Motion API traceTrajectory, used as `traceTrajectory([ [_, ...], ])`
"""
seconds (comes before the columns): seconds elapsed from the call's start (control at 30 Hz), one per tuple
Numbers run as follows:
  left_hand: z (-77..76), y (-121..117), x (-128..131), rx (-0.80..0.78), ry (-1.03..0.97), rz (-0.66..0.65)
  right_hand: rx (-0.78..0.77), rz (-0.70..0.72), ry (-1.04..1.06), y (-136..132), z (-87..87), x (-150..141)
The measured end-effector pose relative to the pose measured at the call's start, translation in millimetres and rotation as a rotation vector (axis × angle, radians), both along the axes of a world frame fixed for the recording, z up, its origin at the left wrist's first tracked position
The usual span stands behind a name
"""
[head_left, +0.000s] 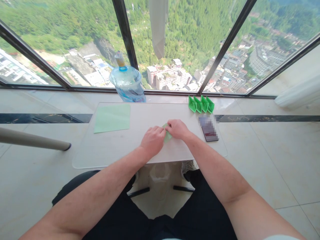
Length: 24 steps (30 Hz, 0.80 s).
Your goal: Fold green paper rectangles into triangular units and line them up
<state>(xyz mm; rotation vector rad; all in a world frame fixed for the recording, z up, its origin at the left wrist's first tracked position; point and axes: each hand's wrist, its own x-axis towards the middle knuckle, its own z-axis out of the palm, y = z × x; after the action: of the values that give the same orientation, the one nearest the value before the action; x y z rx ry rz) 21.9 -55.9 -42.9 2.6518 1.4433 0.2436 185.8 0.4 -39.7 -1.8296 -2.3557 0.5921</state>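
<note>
Between my two hands, low over the white table (110,150), is a small piece of folded light green paper (167,137). My left hand (154,139) has its fingers closed on the paper's left side. From the right, my right hand (177,129) pinches the upper edge of the same piece. Most of the paper is covered by my fingers, so its exact folds cannot be made out. A flat sheet of light green paper (112,118) lies at the table's far left.
Several folded green paper boats (201,104) stand in a row at the far right table edge. A phone (209,129) lies just nearer. Behind the table, a large clear water bottle (127,83) stands by the window. A pole (32,139) reaches in from the left.
</note>
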Motion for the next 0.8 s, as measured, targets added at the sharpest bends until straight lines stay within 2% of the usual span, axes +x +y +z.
traceTrajectory([
  [0.1,-6.1,-24,7,0.036,-0.037,-0.001,-0.002,0.005,-0.007,1,-1.7,0],
  [0.2,-8.4,-36,11,-0.008,-0.007,0.033,0.007,0.007,-0.012,2,-2.9,1],
  [0.8,-8.7,-39,13,0.008,0.088,0.045,0.012,0.007,-0.046,0,-2.2,0],
])
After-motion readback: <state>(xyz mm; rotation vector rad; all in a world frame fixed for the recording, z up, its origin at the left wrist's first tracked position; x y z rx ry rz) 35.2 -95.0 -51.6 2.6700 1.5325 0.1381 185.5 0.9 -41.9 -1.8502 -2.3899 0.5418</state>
